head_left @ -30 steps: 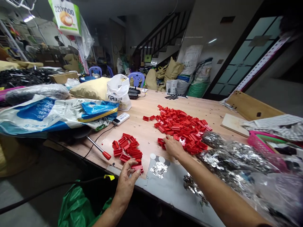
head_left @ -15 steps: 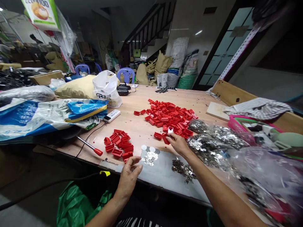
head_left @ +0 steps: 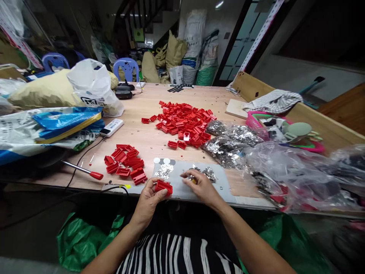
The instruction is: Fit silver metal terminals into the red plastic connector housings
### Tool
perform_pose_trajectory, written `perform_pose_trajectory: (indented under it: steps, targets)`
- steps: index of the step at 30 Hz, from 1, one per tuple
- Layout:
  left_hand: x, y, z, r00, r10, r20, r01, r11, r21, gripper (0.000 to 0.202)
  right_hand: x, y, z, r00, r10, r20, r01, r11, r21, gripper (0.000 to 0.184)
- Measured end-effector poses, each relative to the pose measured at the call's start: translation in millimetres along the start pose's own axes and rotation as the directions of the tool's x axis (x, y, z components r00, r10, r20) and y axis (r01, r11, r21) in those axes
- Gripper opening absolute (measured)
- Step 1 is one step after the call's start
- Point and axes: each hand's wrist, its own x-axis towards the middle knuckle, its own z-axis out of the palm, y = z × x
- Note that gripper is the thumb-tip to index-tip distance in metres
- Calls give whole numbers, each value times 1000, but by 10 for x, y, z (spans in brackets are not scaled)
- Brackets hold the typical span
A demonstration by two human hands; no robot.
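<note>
My left hand (head_left: 148,202) grips a red plastic part (head_left: 163,187) at the front edge of the grey board (head_left: 182,185). My right hand (head_left: 200,186) pinches a small metal piece, too small to make out, just beside a little heap of silver metal pieces (head_left: 209,174). Another silver pile (head_left: 164,171) lies on the board between my hands. Left of it sits a smaller group of red plastic parts (head_left: 124,161). A large heap of the same red parts (head_left: 182,123) spreads across the wooden table (head_left: 159,95) farther off.
Bulging clear bags of silver pieces (head_left: 228,142) crowd the table's right side. A red-handled screwdriver (head_left: 85,171), a white power bank (head_left: 111,127) and a blue woven bag (head_left: 67,121) lie left. A green bag (head_left: 82,243) sits below the front edge.
My view has tipped down and swung left. My right hand has left the red heap for the silver pieces on the board. My left hand now holds a red part.
</note>
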Motion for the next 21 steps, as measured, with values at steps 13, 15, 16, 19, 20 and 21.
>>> perform_pose_trajectory:
  steps: [13, 15, 16, 19, 20, 21]
  targets:
    - [-3, -25, 35, 1000, -9, -15, 10, 999, 45, 32, 107, 280, -241, 989, 143, 39, -90, 784, -614, 17]
    - [-4, -22, 12, 1000, 1, -26, 1, 999, 54, 32, 111, 289, -244, 991, 119, 62, -63, 818, -571, 17]
    - [-6, -23, 2, 999, 5, -33, -3, 998, 56, 32, 108, 297, -259, 992, 112, 57, -61, 827, -559, 17]
    - [-12, -35, -7, 999, -2, -45, 4, 999, 51, 32, 89, 308, -305, 994, 105, 14, -79, 828, -555, 15]
    - [-12, -41, -2, 999, -8, -46, 10, 999, 47, 31, 80, 302, -308, 995, 103, 10, -79, 826, -558, 15]
    - [-12, -47, 7, 999, -13, -46, 15, 999, 42, 31, 71, 292, -301, 995, 99, 20, -71, 824, -562, 14]
